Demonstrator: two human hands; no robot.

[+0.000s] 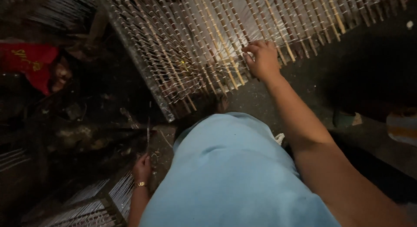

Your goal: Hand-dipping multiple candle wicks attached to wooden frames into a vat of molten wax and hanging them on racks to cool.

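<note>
The right hand (260, 59), reaching up the centre of the frame on an outstretched bare arm, rests on the lower edge of a large flat rack of thin bamboo sticks strung with pale threads (208, 40), which fills the upper middle and upper right. Its grip is curled, the fingertips pinching at one or two sticks near the rack's bottom edge; whether a stick is fully grasped cannot be told. The sticks run with their long axes diagonally, from upper left down to lower right, so the hand meets them close to their lower ends.

The left hand (142, 168), with a gold-coloured bracelet (139, 184) on its wrist, sits low at lower left, well apart from the rack. Its grip is clenched on a thin dark stick-like tool (148, 138) that points upward. The right hand is plainly the nearer one to the rack.

A light blue garment (230, 175) fills the lower centre. Another person in a red top (30, 64) is at upper left. A second threaded frame (100, 205) shows at the lower left.
</note>
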